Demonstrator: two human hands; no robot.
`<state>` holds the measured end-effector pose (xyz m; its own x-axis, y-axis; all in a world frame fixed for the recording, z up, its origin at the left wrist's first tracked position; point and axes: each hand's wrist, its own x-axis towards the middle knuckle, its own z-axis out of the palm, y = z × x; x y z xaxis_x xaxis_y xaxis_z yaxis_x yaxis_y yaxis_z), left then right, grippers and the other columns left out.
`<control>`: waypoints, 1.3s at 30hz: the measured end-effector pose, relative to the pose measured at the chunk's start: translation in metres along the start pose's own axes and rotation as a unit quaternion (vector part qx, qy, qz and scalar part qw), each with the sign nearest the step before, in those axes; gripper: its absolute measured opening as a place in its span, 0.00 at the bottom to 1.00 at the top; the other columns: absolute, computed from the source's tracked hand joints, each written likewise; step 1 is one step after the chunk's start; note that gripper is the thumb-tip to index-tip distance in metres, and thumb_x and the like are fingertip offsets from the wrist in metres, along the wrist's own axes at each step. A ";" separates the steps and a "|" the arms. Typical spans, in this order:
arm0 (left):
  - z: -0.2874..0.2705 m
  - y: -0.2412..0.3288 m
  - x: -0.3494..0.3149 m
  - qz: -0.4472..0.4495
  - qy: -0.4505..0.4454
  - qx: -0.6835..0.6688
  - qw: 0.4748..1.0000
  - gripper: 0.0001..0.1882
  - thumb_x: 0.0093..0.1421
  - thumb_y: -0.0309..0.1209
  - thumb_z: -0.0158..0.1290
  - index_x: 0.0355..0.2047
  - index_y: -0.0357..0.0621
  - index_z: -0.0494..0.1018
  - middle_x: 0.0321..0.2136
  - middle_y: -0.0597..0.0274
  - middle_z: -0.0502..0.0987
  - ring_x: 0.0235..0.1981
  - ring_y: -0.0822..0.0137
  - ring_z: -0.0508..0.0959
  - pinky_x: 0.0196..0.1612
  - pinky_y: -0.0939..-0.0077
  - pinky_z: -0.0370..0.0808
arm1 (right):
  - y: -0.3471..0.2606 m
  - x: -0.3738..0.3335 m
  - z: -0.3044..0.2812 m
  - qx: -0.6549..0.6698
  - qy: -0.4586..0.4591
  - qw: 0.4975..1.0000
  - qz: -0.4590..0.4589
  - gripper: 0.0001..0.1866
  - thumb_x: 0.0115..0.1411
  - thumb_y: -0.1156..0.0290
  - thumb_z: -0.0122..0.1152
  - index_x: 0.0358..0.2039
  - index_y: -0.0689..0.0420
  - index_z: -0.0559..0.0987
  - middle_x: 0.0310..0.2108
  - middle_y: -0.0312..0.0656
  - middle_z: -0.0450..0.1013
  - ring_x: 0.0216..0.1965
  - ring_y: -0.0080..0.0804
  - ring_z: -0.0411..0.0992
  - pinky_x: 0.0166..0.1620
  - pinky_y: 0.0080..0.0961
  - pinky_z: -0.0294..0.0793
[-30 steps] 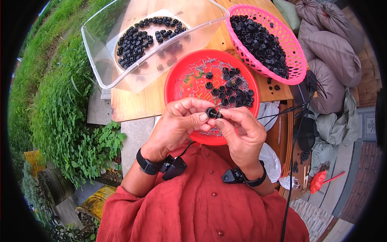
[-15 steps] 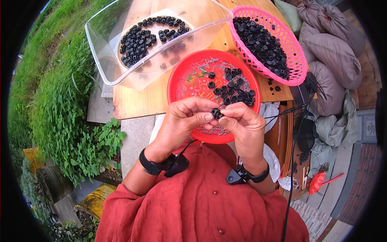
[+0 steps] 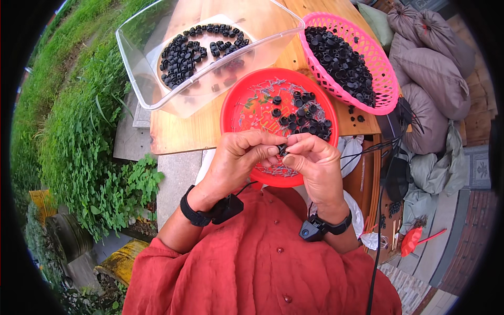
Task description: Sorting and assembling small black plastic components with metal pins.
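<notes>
Between my fingertips is a small round black plastic part (image 3: 282, 149), partly covered by the fingers. My left hand (image 3: 242, 155) pinches it from the left, with thumb and forefinger closed. From the other side my right hand (image 3: 313, 157) grips it with thumb and fingertips. Both hands hover over the near part of a red round tray (image 3: 227, 113). Lying in that tray are several black cup-shaped parts (image 3: 302, 113) and many thin grey screws or pins (image 3: 273, 86). Whether a pin is in the held part is hidden.
Behind the tray, at left, stands a clear plastic bin (image 3: 131, 68) with many black parts. A pink lattice basket (image 3: 389, 94) heaped with black pieces is at right. Both rest on a wooden table (image 3: 184, 139). Black cables (image 3: 367, 152) hang at the table's right corner, near grey sacks (image 3: 433, 94).
My fingers have closed further over the black part, so less of it shows. Both hands stay in nearly the same place over the tray.
</notes>
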<state>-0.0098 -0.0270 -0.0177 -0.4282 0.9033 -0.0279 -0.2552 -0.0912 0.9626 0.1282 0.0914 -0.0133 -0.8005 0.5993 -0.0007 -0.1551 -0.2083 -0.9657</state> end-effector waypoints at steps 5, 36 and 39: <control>0.002 0.002 0.001 0.004 -0.016 0.020 1.000 0.12 0.61 0.20 0.51 0.45 0.36 0.77 0.30 0.62 0.80 0.29 0.77 0.78 0.35 0.83 0.78 | -0.003 -0.001 0.001 0.003 0.003 1.000 -0.010 0.08 0.52 0.86 0.64 0.32 0.61 0.78 0.40 0.40 0.74 0.39 0.23 0.73 0.42 0.19 0.77; 0.013 0.011 0.003 0.193 -0.016 0.326 0.925 0.14 0.48 0.19 0.61 0.38 0.39 0.80 0.25 0.56 0.80 0.25 0.68 0.80 0.29 0.77 0.77 | -0.011 0.000 -0.017 0.110 -0.042 0.987 0.106 0.08 0.50 0.87 0.65 0.29 0.62 0.77 0.37 0.41 0.73 0.38 0.24 0.73 0.43 0.21 0.76; 0.014 0.011 0.002 0.200 -0.018 0.334 0.921 0.15 0.48 0.18 0.61 0.38 0.39 0.79 0.25 0.57 0.80 0.25 0.67 0.80 0.28 0.75 0.76 | -0.012 0.001 -0.019 0.121 -0.059 0.983 0.127 0.08 0.51 0.87 0.64 0.29 0.62 0.76 0.35 0.39 0.73 0.37 0.24 0.72 0.43 0.20 0.75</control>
<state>-0.0016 -0.0200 -0.0031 -0.3403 0.8678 0.3620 0.5118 -0.1520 0.8456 0.1399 0.1094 -0.0064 -0.8905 0.4133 -0.1904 -0.0627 -0.5257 -0.8483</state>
